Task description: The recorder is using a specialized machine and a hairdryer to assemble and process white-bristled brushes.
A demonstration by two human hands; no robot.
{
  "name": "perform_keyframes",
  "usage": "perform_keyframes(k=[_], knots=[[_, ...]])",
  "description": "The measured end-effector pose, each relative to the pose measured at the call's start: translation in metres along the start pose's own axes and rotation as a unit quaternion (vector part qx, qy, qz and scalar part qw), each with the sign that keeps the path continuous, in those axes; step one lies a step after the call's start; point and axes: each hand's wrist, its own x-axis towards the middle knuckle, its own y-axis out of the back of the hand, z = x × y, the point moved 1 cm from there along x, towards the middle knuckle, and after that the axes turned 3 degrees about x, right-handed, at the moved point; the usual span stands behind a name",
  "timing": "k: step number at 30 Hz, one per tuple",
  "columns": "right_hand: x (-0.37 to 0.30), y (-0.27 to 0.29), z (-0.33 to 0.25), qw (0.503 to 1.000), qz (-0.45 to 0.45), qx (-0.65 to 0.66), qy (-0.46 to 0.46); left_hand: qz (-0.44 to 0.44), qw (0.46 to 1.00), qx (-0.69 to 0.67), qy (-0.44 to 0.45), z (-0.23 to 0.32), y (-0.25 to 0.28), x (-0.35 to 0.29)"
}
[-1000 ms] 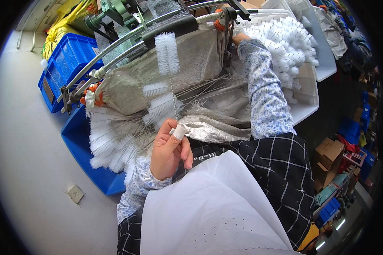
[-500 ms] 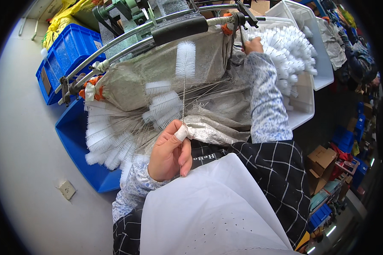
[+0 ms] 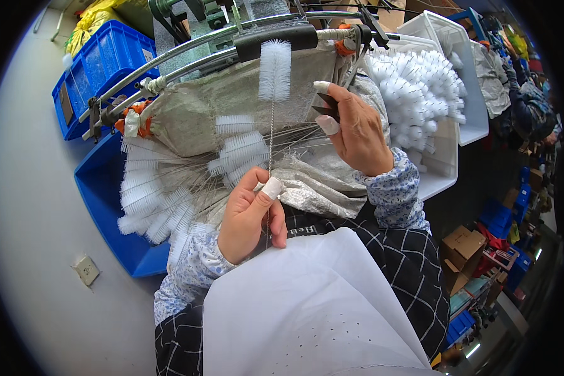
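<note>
My left hand (image 3: 244, 219) pinches the twisted wire stem of a white bristle brush (image 3: 275, 72), which stands upright with its head up. White tape wraps the thumb of that hand. To the right of the brush, my right hand (image 3: 363, 135) is closed around small dark snips (image 3: 327, 106), their blades spread apart and pointing left, not touching the brush. Its thumb and forefinger are taped too. Behind my left hand lies a pile of similar brushes (image 3: 147, 188), stems toward the middle, on grey sacking (image 3: 319, 194).
A blue bin (image 3: 100, 194) stands under the brush pile, and a blue crate (image 3: 106, 69) beyond it. A curved metal rail with a black sleeve (image 3: 276, 42) crosses in front. At the right, white bristle heads (image 3: 420, 94) fill a white tub (image 3: 443, 172).
My right hand has come back from the bristle heads at the far right toward the upright brush, and the snips now show in it. My left hand keeps its grip.
</note>
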Motion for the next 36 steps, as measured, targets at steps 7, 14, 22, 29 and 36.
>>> perform_keyframes(k=[7,14,22,29,36], knots=[[0.002,-0.015,-0.007,0.998,-0.017,-0.023,0.051,0.023,0.999,0.046,-0.012,-0.006,0.000,0.004],[0.005,-0.017,-0.007,0.998,0.023,-0.020,0.059,0.024,0.995,0.096,-0.012,-0.005,-0.001,0.004],[0.007,-0.016,-0.006,0.998,-0.002,-0.033,0.058,0.018,0.994,0.106,-0.007,-0.006,-0.001,0.003],[0.009,-0.012,-0.006,0.997,-0.020,-0.035,0.073,0.026,0.994,0.107,-0.001,-0.005,-0.001,0.004],[0.009,-0.008,-0.007,0.997,-0.015,-0.024,0.075,0.022,0.993,0.113,0.016,-0.005,-0.001,0.005]])
